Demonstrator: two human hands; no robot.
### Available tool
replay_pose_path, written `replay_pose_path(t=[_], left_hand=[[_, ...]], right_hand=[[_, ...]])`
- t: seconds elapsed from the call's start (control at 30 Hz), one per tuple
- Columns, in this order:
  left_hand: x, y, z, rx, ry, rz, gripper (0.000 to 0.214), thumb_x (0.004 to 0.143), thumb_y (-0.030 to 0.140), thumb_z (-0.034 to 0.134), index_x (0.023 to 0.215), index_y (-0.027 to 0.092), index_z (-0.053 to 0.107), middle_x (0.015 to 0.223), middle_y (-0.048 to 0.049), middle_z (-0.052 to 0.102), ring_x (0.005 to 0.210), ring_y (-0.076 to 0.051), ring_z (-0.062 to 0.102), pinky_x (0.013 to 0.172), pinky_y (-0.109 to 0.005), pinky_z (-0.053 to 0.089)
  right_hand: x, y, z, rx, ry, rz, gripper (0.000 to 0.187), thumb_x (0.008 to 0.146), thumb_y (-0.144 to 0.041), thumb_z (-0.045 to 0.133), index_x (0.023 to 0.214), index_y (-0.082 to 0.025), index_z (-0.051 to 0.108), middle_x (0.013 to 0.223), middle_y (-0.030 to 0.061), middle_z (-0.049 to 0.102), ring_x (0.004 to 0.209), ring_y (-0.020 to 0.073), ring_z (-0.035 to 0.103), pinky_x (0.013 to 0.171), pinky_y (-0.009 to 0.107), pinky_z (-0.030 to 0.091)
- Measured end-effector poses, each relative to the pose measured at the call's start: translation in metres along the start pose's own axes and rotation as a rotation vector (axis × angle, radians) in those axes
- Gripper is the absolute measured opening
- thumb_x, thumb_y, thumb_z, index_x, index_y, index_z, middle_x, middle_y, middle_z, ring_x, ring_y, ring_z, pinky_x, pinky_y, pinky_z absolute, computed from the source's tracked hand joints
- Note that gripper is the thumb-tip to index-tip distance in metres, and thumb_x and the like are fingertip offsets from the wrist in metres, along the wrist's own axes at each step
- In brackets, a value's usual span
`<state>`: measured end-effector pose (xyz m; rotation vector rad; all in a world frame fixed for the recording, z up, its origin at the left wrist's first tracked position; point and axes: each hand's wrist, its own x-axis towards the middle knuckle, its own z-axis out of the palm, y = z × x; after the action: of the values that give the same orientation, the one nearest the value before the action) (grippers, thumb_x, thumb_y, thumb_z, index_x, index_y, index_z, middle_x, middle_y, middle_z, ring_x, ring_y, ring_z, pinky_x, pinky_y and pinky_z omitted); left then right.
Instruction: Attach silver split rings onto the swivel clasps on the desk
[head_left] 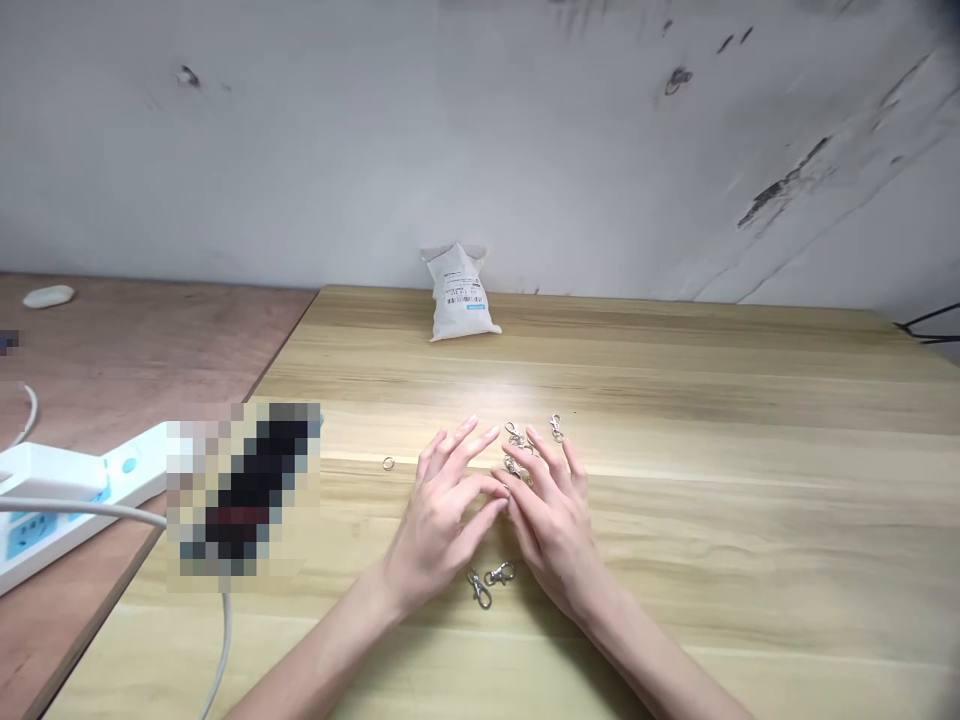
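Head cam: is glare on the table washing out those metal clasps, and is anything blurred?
Head view: glare whitens the wooden tabletop just past the left hand and right hand, yet the metal clasps stay distinct; a pixelated block hides the end of the power strip.

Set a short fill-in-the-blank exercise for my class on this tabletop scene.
The small metal ring lies to the ____ of the left hand.
Between the wrists, below the right hand, ____ lobster clasps lie on the pale wooden table.
The white bag has a printed ____ on its label.
The white power strip rests on a ____ wooden board.
Answers: left, two, barcode, reddish.
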<state>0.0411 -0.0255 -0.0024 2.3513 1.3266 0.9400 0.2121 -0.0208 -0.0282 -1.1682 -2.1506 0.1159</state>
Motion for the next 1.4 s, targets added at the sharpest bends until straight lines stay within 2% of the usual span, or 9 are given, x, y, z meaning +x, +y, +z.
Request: replay_pose_path(t=[0.3, 0.5, 0.67, 0.77, 0.9, 1.0, 1.2, 1.3, 1.4], left_hand=[[0.000, -0.013, -0.002, -0.060, -0.039, -0.040, 0.020, 0.090, 0.028, 0.060, 0.109, 0.028, 0.066, 0.146, -0.0032, 0.046, 0.141, -0.027, 0.029, 0.110, -0.051, 0.033], [0.001, -0.017, -0.004, -0.072, 0.015, 0.023, 0.013, 0.091, 0.025, 0.059, 0.095, 0.029, 0.071, 0.139, -0.0017, 0.052, 0.138, -0.027, 0.033, 0.108, -0.051, 0.036], [0.001, -0.019, -0.005, -0.119, -0.041, -0.029, 0.012, 0.093, 0.026, 0.056, 0.089, 0.023, 0.067, 0.141, -0.0045, 0.050, 0.140, -0.025, 0.031, 0.110, -0.049, 0.037], [0.003, -0.022, -0.006, 0.024, -0.073, 0.050, 0.012, 0.094, 0.023, 0.054, 0.088, 0.021, 0.064, 0.144, -0.0069, 0.047, 0.142, -0.026, 0.029, 0.111, -0.052, 0.035], [0.003, -0.021, -0.004, 0.339, 0.011, 0.248, 0.013, 0.092, 0.015, 0.053, 0.084, 0.018, 0.062, 0.144, -0.0092, 0.050, 0.141, -0.025, 0.034, 0.118, -0.056, 0.020], [0.002, -0.013, -0.001, 0.458, 0.066, 0.343, 0.013, 0.090, 0.010, 0.054, 0.089, 0.018, 0.063, 0.142, -0.0082, 0.051, 0.139, -0.022, 0.039, 0.121, -0.054, 0.012], [0.002, -0.008, 0.001, 0.198, 0.107, 0.112, 0.008, 0.088, 0.022, 0.059, 0.085, 0.022, 0.066, 0.137, -0.0069, 0.054, 0.139, -0.027, 0.036, 0.114, -0.053, 0.027], [0.005, -0.024, -0.007, 0.174, 0.021, 0.044, 0.012, 0.088, 0.026, 0.059, 0.097, 0.023, 0.067, 0.141, -0.0084, 0.050, 0.141, -0.029, 0.032, 0.111, -0.053, 0.032], [0.006, -0.048, -0.027, 0.255, -0.059, 0.004, 0.019, 0.087, 0.033, 0.062, 0.102, 0.023, 0.068, 0.142, -0.0106, 0.048, 0.141, -0.032, 0.031, 0.110, -0.058, 0.030]], right_hand=[[-0.001, 0.005, -0.002, 0.076, -0.024, -0.076, 0.019, 0.096, -0.014, 0.044, 0.099, -0.020, 0.061, 0.129, 0.0089, 0.060, 0.136, 0.0289, 0.039, 0.109, 0.055, 0.030], [-0.004, 0.003, -0.001, 0.118, -0.068, -0.121, 0.022, 0.094, -0.010, 0.044, 0.108, -0.019, 0.058, 0.130, 0.0102, 0.058, 0.137, 0.0268, 0.037, 0.110, 0.052, 0.032], [-0.003, 0.004, -0.002, 0.125, -0.076, -0.092, 0.017, 0.092, -0.013, 0.045, 0.098, -0.020, 0.059, 0.126, 0.0099, 0.058, 0.136, 0.0268, 0.038, 0.110, 0.052, 0.032], [-0.001, 0.006, -0.005, 0.100, -0.101, -0.081, 0.015, 0.093, -0.015, 0.043, 0.092, -0.019, 0.057, 0.127, 0.0108, 0.057, 0.137, 0.0275, 0.036, 0.112, 0.053, 0.029], [0.003, 0.006, -0.009, 0.062, -0.177, -0.056, 0.016, 0.095, -0.015, 0.039, 0.089, -0.018, 0.054, 0.132, 0.0124, 0.053, 0.141, 0.0284, 0.030, 0.116, 0.056, 0.020], [0.004, 0.004, -0.011, 0.085, -0.172, -0.033, 0.017, 0.095, -0.014, 0.038, 0.087, -0.019, 0.053, 0.136, 0.0117, 0.050, 0.142, 0.0280, 0.027, 0.116, 0.056, 0.020], [0.002, 0.007, -0.013, 0.179, -0.122, -0.024, 0.019, 0.096, -0.014, 0.038, 0.093, -0.021, 0.056, 0.138, 0.0104, 0.048, 0.142, 0.0262, 0.026, 0.114, 0.055, 0.024], [0.002, 0.014, -0.013, 0.176, -0.095, -0.020, 0.014, 0.094, -0.017, 0.044, 0.094, -0.021, 0.058, 0.138, 0.0104, 0.048, 0.142, 0.0279, 0.027, 0.111, 0.054, 0.028], [0.002, 0.029, -0.011, 0.104, -0.059, 0.018, 0.012, 0.093, -0.018, 0.049, 0.092, -0.021, 0.061, 0.135, 0.0109, 0.052, 0.140, 0.0310, 0.029, 0.105, 0.055, 0.034]])
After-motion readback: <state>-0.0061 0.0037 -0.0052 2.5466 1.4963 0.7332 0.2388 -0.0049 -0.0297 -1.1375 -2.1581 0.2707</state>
